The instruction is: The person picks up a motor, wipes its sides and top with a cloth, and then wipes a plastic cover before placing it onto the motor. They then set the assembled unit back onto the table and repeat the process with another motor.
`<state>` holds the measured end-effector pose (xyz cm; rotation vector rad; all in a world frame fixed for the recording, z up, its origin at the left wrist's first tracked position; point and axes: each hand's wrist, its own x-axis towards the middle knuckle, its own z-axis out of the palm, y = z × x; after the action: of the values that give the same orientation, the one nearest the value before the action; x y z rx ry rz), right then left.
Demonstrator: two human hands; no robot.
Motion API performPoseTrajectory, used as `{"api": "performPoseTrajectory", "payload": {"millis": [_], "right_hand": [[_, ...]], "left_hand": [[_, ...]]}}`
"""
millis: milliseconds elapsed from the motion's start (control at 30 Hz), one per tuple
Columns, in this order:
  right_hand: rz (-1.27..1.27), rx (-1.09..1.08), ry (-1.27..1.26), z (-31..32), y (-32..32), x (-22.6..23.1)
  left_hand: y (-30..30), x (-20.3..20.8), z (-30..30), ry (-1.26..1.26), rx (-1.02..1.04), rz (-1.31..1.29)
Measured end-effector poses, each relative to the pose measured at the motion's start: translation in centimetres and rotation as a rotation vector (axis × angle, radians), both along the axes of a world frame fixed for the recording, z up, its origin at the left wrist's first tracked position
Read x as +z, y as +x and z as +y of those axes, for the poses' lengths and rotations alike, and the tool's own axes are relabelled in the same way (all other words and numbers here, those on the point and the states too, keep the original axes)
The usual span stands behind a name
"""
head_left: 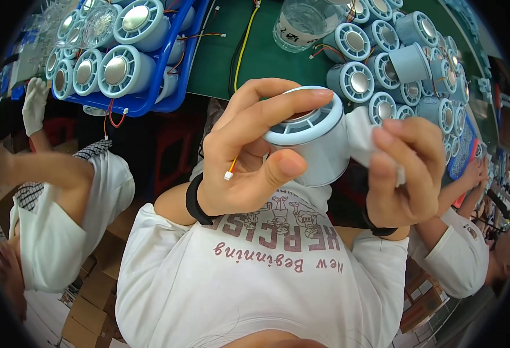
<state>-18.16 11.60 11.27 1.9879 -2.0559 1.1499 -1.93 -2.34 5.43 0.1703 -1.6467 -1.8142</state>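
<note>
My left hand (249, 148) grips a pale blue round housing (324, 151) by its ribbed rim, tilted, with the fingers over the top and the thumb below. A short red-and-yellow lead with a white connector (229, 174) sticks out beside that palm. My right hand (406, 168), slightly blurred, pinches a crumpled white cloth or tissue (362, 136) against the housing's right side. The metal disc in the housing's centre is partly hidden by my left fingers.
A blue crate (176, 87) of similar housings stands at the far left. More housings (356, 81) are piled at the far right on the green table (249, 64), near a clear plastic container (301, 26). Co-workers (63, 214) sit on both sides.
</note>
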Motion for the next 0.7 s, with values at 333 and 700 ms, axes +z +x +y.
{"api": "performPoseTrajectory", "payload": {"millis": [333, 700], "right_hand": [[-0.424, -0.067, 0.005, -1.6, 0.4, -2.6], [-0.311, -0.612, -0.159, 5.2, -9.6, 7.4]], "left_hand": [[-0.7, -0.2, -0.1, 0.011, 0.005, 0.0], [-3.4, -2.3, 1.5, -0.305, 0.268, -0.334]]}}
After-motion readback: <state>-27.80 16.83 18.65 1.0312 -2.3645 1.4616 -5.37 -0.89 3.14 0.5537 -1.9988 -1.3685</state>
